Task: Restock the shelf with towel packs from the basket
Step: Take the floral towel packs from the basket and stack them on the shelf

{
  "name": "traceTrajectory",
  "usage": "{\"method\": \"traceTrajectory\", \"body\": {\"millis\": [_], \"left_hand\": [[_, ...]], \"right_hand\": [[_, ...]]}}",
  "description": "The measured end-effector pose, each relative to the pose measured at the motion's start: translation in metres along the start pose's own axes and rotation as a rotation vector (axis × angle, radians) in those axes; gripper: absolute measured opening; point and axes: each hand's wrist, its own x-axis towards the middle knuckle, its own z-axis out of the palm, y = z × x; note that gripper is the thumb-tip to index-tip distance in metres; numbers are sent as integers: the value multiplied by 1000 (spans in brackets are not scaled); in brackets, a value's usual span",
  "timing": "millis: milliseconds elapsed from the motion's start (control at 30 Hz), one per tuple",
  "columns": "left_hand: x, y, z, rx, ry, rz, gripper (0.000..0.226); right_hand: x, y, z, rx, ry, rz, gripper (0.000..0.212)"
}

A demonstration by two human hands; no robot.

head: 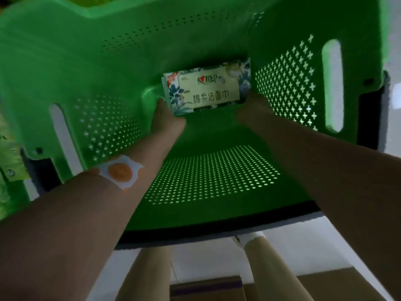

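A deep green plastic basket (104, 68) with perforated walls fills the view. At its bottom lies one towel pack (207, 89), cream with blue floral print and Chinese lettering. Both my arms reach down into the basket. My left hand (166, 117) holds the pack's left end. My right hand (251, 107) holds its right end. The fingers of both hands are mostly hidden under the pack's edges.
The basket's near rim (217, 227) has a dark edge. Below it are white floor tiles, my legs (267, 261) and a brown cardboard box (208, 288). A round orange patch (120, 172) sits on my left forearm. Handle slots open in both side walls.
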Motion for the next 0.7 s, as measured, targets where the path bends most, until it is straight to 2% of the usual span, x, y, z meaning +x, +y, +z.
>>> {"method": "traceTrajectory", "body": {"millis": [100,233,367,567,700], "left_hand": [[24,3,4,-8,-9,-34,69],[44,5,11,-75,-56,-35,54],[46,8,19,-131,-72,-20,60],[29,4,14,-189,-31,-30,55],[-2,7,2,-225,-30,-37,54]], "right_hand": [[21,2,1,-108,26,-51,55],[41,1,-4,88,-67,-5,27],[45,-6,-10,171,-104,47,52],[26,-11,-18,109,-133,17,38],[-8,-14,-31,76,-113,16,42]]}}
